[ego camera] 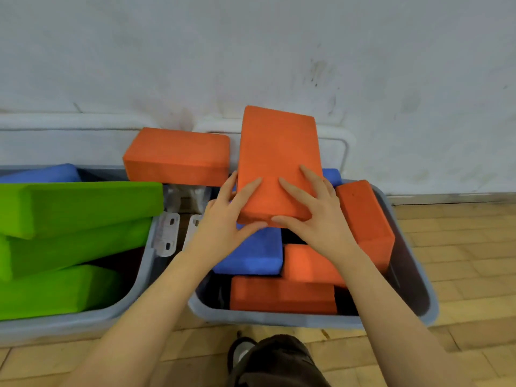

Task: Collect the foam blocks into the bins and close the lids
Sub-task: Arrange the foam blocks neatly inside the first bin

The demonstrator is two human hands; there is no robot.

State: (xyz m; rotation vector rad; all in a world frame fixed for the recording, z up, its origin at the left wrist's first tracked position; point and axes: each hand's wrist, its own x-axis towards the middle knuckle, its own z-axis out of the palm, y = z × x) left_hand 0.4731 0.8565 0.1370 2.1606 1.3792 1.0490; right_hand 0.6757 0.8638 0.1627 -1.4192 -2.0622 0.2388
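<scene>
Both hands hold one orange foam block (276, 157) over the right grey bin (413, 275). My left hand (223, 219) grips its near left corner, my right hand (312, 210) its near right corner. Inside that bin lie a blue block (257, 255), several more orange blocks (282, 297) and one orange block (365, 219) standing tilted against the right wall. Another orange block (178, 157) rests across the gap between the bins. The left grey bin (139, 291) holds stacked green blocks (75, 208) and a blue block (47, 173).
The bins' open white lids (337, 141) lean against the white wall behind. White latches (167, 233) hang between the bins. A wooden floor (460, 247) runs to the right. My dark trouser leg and shoe (268, 358) are at the bottom.
</scene>
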